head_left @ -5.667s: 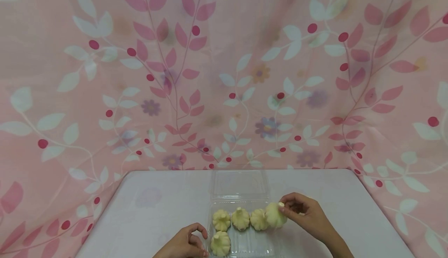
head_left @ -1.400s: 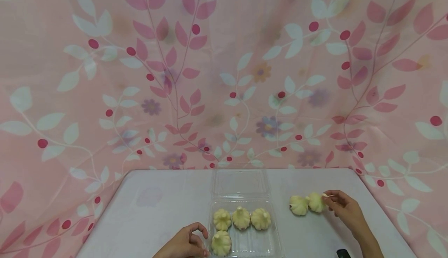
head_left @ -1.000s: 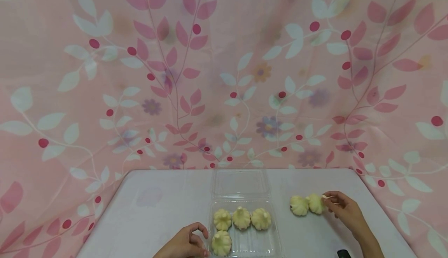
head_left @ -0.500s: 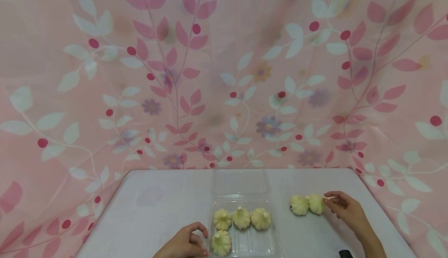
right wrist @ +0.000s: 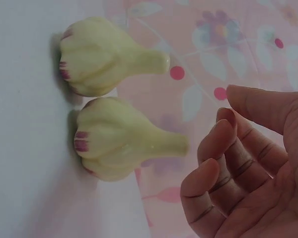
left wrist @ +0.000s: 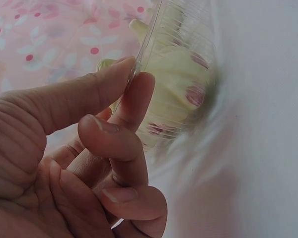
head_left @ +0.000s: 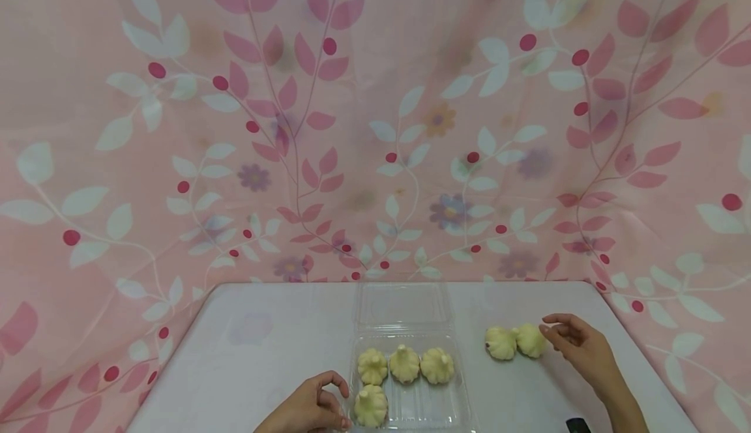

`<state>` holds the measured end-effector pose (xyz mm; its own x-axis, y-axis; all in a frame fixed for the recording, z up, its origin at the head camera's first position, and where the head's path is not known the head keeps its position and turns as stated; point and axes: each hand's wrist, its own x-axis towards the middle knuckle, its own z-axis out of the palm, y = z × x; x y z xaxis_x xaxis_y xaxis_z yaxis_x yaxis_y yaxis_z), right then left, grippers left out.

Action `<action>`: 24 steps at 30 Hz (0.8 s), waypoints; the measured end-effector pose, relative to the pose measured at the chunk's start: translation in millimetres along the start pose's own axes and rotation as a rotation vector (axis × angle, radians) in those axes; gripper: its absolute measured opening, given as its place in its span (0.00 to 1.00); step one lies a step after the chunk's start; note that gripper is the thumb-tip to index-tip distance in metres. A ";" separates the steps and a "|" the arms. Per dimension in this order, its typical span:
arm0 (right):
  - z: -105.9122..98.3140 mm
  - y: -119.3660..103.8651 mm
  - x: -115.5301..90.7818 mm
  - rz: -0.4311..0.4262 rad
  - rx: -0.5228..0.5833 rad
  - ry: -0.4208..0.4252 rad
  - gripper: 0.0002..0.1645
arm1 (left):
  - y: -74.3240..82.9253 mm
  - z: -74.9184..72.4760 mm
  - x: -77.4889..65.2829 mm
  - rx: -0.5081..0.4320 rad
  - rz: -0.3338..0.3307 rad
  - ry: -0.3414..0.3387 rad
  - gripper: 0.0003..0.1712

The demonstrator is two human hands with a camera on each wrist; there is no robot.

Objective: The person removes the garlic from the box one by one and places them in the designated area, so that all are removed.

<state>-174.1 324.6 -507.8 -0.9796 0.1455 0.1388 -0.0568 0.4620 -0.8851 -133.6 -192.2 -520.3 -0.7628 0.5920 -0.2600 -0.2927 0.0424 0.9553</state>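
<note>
In the left wrist view, my left hand [left wrist: 104, 144] pinches the thin rim of a clear plastic clamshell container [head_left: 431, 410] between thumb and forefinger. Pale garlic bulbs with purple streaks sit inside: a row of three along the back, including a middle bulb [head_left: 404, 364], and one front-left bulb [head_left: 371, 407]. To the right of the container, two more stand side by side on the table, a left bulb [head_left: 500, 343] and a right bulb [head_left: 530, 342]. Beside the right bulb's stem hovers my right hand [head_left: 581, 348], fingers loosely bent and holding nothing; a gap shows in the right wrist view.
The container's lid [head_left: 403, 306] lies folded back on the white table [head_left: 281, 335]. A small black object [head_left: 577, 425] pokes in at the bottom edge near my right forearm. Behind the table hangs a pink leaf-patterned cloth [head_left: 375, 126].
My right hand held a garlic bulb over the container's right side earlier, then pinched a bulb's stem at the table's right, and now has let go. My left hand stays at the rim.
</note>
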 end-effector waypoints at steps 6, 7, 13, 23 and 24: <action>5.4 -9.0 -4.0 -0.039 0.011 0.042 0.19 | 0.2 -1.0 1.2 0.024 0.000 -0.005 0.18; 6.3 -10.1 -4.4 -0.048 0.009 0.046 0.19 | 0.2 -1.0 1.2 0.028 -0.001 -0.003 0.18; 12.2 -15.0 -6.7 -0.099 -0.014 0.062 0.16 | 0.3 -0.3 1.5 0.046 -0.005 0.010 0.18; 29.0 -25.1 -15.0 -0.166 -0.014 0.033 0.12 | 1.6 -0.8 1.7 0.056 -0.008 0.001 0.22; 30.8 -25.9 -15.6 -0.176 -0.015 0.031 0.12 | 1.8 -0.6 1.8 0.054 -0.011 0.002 0.22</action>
<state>-163.3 283.5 -500.7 -0.9483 0.0879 0.3050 -0.2239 0.4956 -0.8392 -135.9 -191.5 -519.2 -0.7612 0.5894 -0.2705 -0.2691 0.0924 0.9587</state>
